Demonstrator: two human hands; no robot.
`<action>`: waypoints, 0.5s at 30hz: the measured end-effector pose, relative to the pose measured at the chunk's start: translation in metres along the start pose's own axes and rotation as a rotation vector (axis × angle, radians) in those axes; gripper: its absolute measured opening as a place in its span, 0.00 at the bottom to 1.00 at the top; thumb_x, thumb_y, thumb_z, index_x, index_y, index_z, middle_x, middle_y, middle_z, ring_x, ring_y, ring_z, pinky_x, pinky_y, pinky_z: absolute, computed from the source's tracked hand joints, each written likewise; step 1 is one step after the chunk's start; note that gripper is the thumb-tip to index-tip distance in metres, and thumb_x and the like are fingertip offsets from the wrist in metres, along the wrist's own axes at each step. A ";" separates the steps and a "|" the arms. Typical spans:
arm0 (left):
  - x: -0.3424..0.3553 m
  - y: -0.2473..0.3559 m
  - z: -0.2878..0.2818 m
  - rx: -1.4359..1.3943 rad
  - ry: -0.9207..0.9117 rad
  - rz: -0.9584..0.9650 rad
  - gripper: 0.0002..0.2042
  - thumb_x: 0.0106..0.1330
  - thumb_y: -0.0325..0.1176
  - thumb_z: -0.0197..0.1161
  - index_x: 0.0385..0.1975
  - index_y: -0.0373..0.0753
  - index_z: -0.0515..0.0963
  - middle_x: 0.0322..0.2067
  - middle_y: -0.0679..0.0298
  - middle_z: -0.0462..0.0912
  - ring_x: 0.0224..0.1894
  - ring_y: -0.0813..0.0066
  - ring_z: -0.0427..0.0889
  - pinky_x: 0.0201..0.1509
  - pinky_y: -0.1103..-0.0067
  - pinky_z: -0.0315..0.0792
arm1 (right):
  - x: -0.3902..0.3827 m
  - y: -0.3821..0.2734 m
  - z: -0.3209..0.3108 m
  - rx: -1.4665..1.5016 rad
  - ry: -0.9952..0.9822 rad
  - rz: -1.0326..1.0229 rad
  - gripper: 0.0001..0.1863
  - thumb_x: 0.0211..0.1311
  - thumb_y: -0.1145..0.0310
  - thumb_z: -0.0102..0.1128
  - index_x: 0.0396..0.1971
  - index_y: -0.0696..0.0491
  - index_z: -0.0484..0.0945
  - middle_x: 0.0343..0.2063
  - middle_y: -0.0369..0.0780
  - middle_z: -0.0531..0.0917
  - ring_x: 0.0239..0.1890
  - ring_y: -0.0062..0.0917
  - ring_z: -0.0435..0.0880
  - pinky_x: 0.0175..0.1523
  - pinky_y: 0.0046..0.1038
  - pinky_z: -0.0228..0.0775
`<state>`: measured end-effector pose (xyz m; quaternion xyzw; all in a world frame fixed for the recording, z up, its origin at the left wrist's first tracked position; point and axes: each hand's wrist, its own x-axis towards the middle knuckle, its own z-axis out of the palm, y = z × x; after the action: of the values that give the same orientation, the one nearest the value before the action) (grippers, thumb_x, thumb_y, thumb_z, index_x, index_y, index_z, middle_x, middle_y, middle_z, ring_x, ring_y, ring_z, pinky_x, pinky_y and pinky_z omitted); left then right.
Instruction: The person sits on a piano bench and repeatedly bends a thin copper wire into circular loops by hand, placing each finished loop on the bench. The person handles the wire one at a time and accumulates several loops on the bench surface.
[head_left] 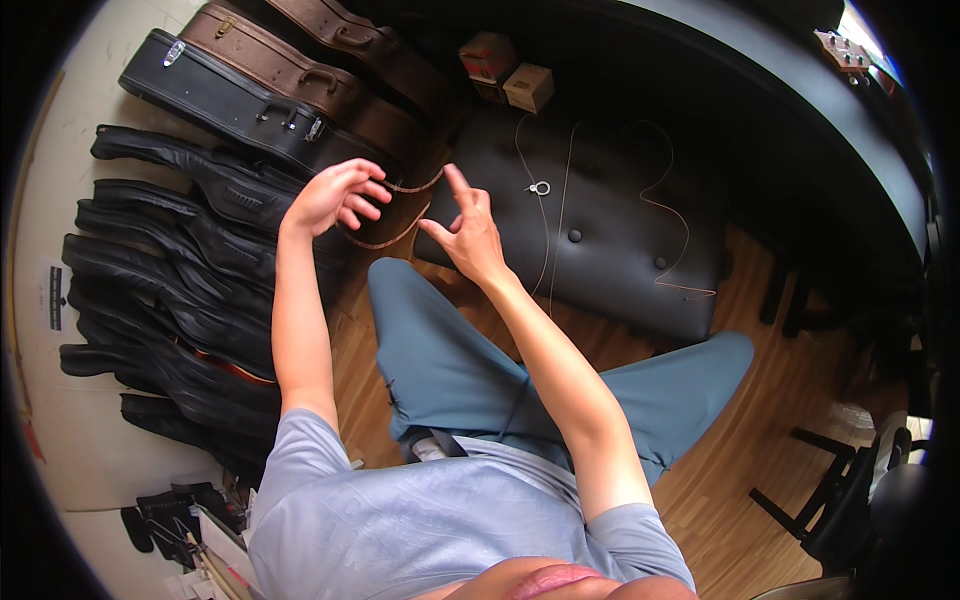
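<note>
Cord (415, 189) is looped between open right hand (472, 230) and left hand (333, 198), grip unclear; loose strands (686, 232) on the bench (615, 270) seemingly remain.

The person wears a pale grey-blue shirt (400, 520), creased across the front, with loose short sleeves (305, 445) that leave the forearms bare. The trousers (425, 345) are a darker, plain slate blue, smooth over the knees. The hands (335, 198) are bare.
</note>
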<state>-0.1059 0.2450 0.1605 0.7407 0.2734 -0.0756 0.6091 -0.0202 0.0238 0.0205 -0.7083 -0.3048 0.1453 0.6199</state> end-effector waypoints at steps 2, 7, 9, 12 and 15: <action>-0.016 -0.010 0.000 -0.081 0.002 -0.002 0.13 0.78 0.35 0.47 0.53 0.36 0.72 0.41 0.51 0.86 0.29 0.71 0.89 0.19 0.84 0.79 | 0.001 -0.001 0.008 -0.011 -0.082 -0.053 0.29 0.58 0.55 0.73 0.61 0.39 0.78 0.59 0.46 0.70 0.44 0.36 0.84 0.51 0.38 0.79; -0.041 -0.035 0.000 -0.312 0.071 0.071 0.14 0.77 0.34 0.47 0.55 0.34 0.70 0.43 0.48 0.86 0.28 0.68 0.89 0.16 0.86 0.78 | -0.014 0.001 0.032 0.076 -0.219 -0.211 0.11 0.62 0.61 0.69 0.34 0.54 0.87 0.51 0.44 0.80 0.50 0.39 0.83 0.54 0.36 0.77; -0.042 -0.039 -0.003 -0.450 0.006 0.204 0.15 0.76 0.31 0.45 0.58 0.34 0.71 0.56 0.46 0.79 0.47 0.61 0.87 0.37 0.74 0.85 | -0.022 0.002 0.040 0.146 -0.189 -0.205 0.10 0.67 0.65 0.65 0.37 0.57 0.82 0.43 0.43 0.83 0.44 0.34 0.85 0.50 0.33 0.78; -0.026 -0.049 0.002 -0.523 0.045 0.447 0.18 0.75 0.29 0.43 0.61 0.34 0.70 0.69 0.49 0.67 0.68 0.54 0.71 0.63 0.60 0.75 | -0.034 0.004 0.040 0.502 -0.276 0.115 0.09 0.72 0.68 0.59 0.41 0.59 0.77 0.31 0.40 0.83 0.35 0.25 0.85 0.44 0.28 0.78; 0.000 -0.034 0.007 -0.408 0.105 0.515 0.18 0.75 0.28 0.49 0.63 0.35 0.69 0.68 0.51 0.69 0.67 0.57 0.72 0.65 0.63 0.74 | -0.048 0.005 0.026 0.669 -0.272 0.187 0.07 0.75 0.69 0.55 0.42 0.59 0.74 0.25 0.36 0.81 0.29 0.18 0.83 0.39 0.23 0.76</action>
<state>-0.1215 0.2417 0.1292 0.6510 0.1179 0.1754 0.7290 -0.0715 0.0144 0.0027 -0.4655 -0.2540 0.3856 0.7550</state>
